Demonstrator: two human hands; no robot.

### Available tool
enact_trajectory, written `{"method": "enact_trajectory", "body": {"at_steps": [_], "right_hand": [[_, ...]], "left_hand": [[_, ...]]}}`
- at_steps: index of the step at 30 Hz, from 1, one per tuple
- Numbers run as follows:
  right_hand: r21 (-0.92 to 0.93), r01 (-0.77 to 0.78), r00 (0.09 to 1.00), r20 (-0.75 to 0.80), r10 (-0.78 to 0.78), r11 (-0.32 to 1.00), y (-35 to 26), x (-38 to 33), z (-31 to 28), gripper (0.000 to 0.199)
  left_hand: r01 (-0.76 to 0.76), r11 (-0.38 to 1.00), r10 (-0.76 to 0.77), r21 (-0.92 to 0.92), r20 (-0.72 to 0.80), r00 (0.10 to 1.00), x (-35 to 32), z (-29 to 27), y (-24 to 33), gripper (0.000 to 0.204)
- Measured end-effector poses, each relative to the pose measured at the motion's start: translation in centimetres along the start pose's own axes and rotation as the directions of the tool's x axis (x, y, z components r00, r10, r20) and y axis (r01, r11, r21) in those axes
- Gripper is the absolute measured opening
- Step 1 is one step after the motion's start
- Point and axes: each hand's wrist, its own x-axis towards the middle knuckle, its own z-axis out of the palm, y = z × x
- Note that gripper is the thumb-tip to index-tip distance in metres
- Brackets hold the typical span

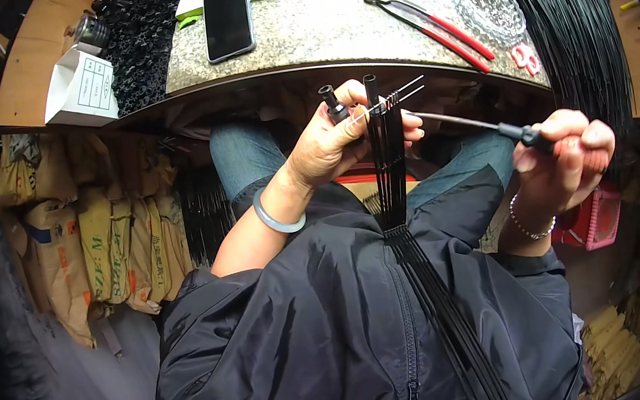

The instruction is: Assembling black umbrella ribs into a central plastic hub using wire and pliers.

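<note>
Black rods [388, 159], thin and bundled upright, gripped by left hand [329, 147]; right hand [566, 158] clasps screwdriver [487, 127].

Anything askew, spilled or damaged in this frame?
Nothing stands out. The left hand grips a bundle of thin black rods, the right hand holds a red-handled pointed tool, and the red-handled pliers and black smartphone lie flat on the speckled stone tabletop.

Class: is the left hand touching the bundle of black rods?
Touching. The head view shows the left hand wrapped around the black rods, fingers curled past their far side.
</note>
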Motion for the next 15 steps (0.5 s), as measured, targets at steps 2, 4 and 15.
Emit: {"method": "enact_trajectory", "body": {"at_steps": [2, 4, 15], "right_hand": [[-0.018, 0.025, 1.000, 0.006, -0.025, 1.000, 0.0, -1.2, 0.5, 0.036], [-0.004, 0.025, 1.000, 0.015, -0.025, 1.000, -0.1, -1.9, 0.8, 0.035], [0.065, -0.066, 0.997, -0.040, 0.069, 0.996, 0.8, -4.0, 0.2, 0.045]], "left_hand": [[0.010, 1.000, -0.010, 0.015, -0.017, 1.000, 0.0, 0.1, 0.0, 0.013], [0.009, 0.997, -0.006, 0.071, -0.035, 0.999, 0.0, 0.2, 0.0, 0.022], [-0.019, 0.998, 0.019, 0.055, -0.008, 1.000, -0.3, 0.0, 0.1, 0.015]]}}
